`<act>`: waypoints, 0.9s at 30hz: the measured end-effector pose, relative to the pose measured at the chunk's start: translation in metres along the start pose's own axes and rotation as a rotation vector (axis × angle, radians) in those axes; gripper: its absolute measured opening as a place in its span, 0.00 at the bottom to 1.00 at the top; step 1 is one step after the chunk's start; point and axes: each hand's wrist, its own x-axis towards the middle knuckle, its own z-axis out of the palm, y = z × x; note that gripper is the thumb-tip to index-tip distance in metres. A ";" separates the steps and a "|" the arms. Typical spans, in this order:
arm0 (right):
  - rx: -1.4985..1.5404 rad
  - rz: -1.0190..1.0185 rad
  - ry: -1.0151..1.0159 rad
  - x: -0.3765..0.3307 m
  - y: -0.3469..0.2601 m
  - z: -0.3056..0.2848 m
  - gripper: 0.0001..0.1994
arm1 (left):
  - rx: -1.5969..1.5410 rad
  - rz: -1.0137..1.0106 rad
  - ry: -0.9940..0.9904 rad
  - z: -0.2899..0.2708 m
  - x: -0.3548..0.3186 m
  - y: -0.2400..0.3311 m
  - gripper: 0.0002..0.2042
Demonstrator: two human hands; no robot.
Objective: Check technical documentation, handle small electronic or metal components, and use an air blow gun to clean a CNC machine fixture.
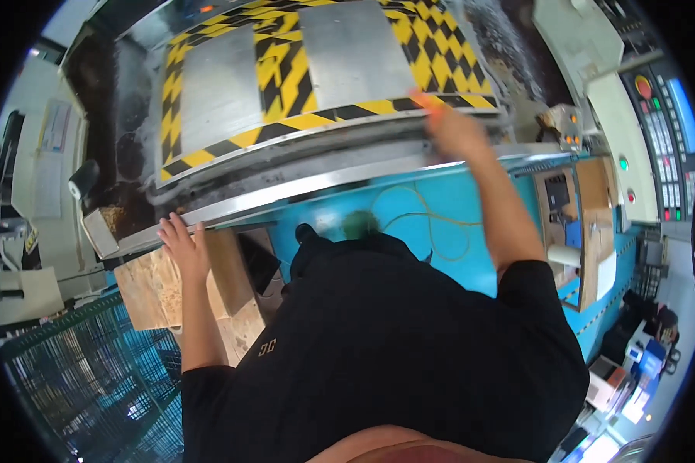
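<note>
My left hand (181, 243) lies with its fingers apart on the left end of the metal front rail (301, 189) of a machine bed. My right hand (457, 133), smeared by motion, is closed around a small orange-red object (427, 102) whose kind I cannot make out. It is over the front right edge of a flat metal plate (355, 58), which is bordered and crossed by yellow-and-black striped tape (283, 73). The lower end of the orange-red object is hidden in my fingers.
A control panel (660, 131) with buttons and a screen stands at the right. Below the rail, a wooden box (150, 289) is at the left and a wooden shelf (594, 239) at the right. A yellow hose (428, 216) loops over the blue floor. Dark mesh racks (100, 386) are lower left.
</note>
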 end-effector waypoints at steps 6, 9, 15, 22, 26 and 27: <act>-0.189 -0.190 0.117 -0.061 0.049 0.016 0.25 | -0.021 -0.013 -0.108 -0.001 0.017 0.048 0.34; -0.210 -0.042 0.208 -0.020 0.143 -0.016 0.27 | -0.168 0.055 -0.161 -0.012 0.027 0.070 0.33; -0.073 0.126 0.402 0.036 0.189 -0.058 0.24 | -0.282 0.155 -0.221 -0.006 0.079 0.131 0.32; -0.297 -0.281 -0.015 -0.037 -0.043 0.030 0.16 | -0.510 0.302 -0.361 0.011 0.161 0.153 0.31; -0.396 -0.095 0.034 -0.068 -0.018 -0.032 0.16 | -0.626 0.203 -0.429 -0.002 0.182 0.120 0.30; -0.483 -0.046 0.041 -0.076 -0.017 -0.045 0.15 | -0.657 0.160 -0.467 -0.006 0.185 0.117 0.30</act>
